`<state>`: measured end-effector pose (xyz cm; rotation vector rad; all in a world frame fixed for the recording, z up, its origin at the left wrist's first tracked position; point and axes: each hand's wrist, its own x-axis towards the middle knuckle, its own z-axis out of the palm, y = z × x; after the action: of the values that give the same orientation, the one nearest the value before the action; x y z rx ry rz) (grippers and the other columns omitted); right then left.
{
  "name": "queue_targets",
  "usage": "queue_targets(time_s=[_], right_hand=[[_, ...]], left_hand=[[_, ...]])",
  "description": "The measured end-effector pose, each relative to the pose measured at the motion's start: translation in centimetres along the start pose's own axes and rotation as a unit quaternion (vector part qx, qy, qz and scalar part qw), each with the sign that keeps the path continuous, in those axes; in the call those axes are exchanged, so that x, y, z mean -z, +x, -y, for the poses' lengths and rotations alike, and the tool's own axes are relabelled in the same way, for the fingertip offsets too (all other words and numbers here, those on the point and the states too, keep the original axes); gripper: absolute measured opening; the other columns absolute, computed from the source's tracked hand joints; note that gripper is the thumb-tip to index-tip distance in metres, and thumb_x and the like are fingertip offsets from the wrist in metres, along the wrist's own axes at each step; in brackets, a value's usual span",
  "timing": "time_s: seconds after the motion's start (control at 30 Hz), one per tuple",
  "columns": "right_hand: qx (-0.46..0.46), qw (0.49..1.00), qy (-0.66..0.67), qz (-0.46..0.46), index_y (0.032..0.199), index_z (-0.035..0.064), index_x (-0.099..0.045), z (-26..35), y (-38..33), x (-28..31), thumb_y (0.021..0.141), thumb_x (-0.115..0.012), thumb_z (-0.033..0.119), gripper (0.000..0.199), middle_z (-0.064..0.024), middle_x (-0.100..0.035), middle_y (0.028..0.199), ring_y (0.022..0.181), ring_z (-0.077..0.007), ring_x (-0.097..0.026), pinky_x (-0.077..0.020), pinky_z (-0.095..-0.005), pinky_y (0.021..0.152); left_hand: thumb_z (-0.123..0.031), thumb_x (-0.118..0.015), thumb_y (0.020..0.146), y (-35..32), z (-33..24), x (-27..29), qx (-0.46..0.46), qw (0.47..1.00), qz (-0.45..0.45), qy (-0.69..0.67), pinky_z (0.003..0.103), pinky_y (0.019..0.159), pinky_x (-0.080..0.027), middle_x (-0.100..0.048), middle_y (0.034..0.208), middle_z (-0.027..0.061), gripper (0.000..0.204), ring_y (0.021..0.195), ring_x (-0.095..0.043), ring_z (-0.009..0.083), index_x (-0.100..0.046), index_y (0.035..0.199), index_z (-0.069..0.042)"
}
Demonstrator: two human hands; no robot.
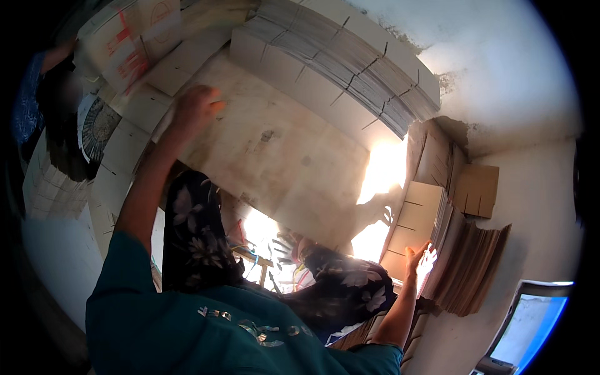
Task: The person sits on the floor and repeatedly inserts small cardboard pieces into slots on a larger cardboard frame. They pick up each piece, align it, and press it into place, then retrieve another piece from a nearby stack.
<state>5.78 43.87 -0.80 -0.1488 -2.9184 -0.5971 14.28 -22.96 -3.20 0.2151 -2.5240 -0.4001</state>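
My left hand [196, 107] is over the far left part of a broad pale board [281, 156]. Its fingers look curled but are smeared by motion, and I see nothing clear in them. On the right, my right hand [421, 259] is at the near end of a stack of slotted cardboard sheets [415, 209]. The thumb and fingers are apart, with bright sunlight on the fingers. The hand seems to touch the stack's edge, and no separate sheet shows in it.
A long pile of slotted cardboard [337, 56] lines the board's far side. More brown sheets [475, 269] lean against the right wall. At far left are a printed carton [131, 47], a round fan-like grille [100, 128] and another person's blue sleeve [28, 103].
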Motion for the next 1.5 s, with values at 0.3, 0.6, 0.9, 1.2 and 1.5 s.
queue_targets(time_s=[0.3,0.6,0.9,1.2,1.5], right_hand=[[-0.058,0.988,0.106,-0.098,0.097,0.0055,-0.048,-2.5,0.5,-3.0,0.069,-0.079,0.022,0.046,-0.0131,-0.055,0.08,0.076,-0.0294,-0.056,-0.0479,-0.0391,0.066],[-0.053,0.872,0.483,-0.049,0.076,0.0103,-0.038,-8.2,2.0,-7.8,0.074,-0.079,0.026,0.044,0.0006,-0.029,0.077,0.071,-0.0154,-0.033,-0.0325,-0.0304,0.06],[-0.061,0.827,0.532,-0.169,0.063,0.0027,-0.056,-8.0,2.3,-5.3,0.082,-0.071,0.028,0.035,0.0043,-0.044,0.056,0.053,-0.0091,-0.035,-0.0296,-0.0272,0.051],[-0.031,0.797,0.558,-0.227,0.099,0.002,-0.065,2.0,1.8,12.7,0.085,-0.068,0.008,0.015,-0.0052,-0.068,0.09,0.076,-0.0093,-0.061,-0.0498,-0.0254,0.067],[0.186,0.8,0.506,-0.262,0.111,0.0039,-0.062,12.5,0.9,17.2,0.082,-0.068,0.005,0.029,-0.0104,-0.069,0.097,0.066,-0.0103,-0.063,-0.0477,-0.021,0.054]], left_hand=[[-0.013,-0.076,0.067,12.6,-16.6,-11.5,-0.244,0.96,-0.006,-0.138,0.041,0.077,-0.045,-0.056,0.089,0.013,0.039,0.089,-0.053,0.0303,-0.052,0.096,-0.002],[-0.006,-0.07,0.066,16.2,-19.5,-19.2,-0.261,0.964,0.038,-0.023,0.037,0.078,-0.045,-0.055,0.091,0.0105,0.033,0.094,-0.052,0.0273,-0.053,0.094,-0.003],[0.003,-0.063,0.068,17.0,-19.0,-17.7,-0.286,0.946,-0.003,-0.152,0.039,0.063,-0.046,-0.057,0.075,0.0071,0.015,0.077,-0.055,0.0277,-0.055,0.079,-0.005],[0.007,-0.063,0.063,12.3,-23.1,-12.3,-0.331,0.912,0.026,-0.241,0.038,0.057,-0.045,-0.054,0.065,0.0081,0.019,0.068,-0.054,0.0259,-0.055,0.076,-0.003],[-0.004,-0.06,0.067,6.8,-27.1,-8.4,-0.39,0.909,0.012,-0.148,0.034,0.06,-0.047,-0.051,0.065,0.0059,0.008,0.07,-0.052,0.0214,-0.053,0.072,-0.004]])
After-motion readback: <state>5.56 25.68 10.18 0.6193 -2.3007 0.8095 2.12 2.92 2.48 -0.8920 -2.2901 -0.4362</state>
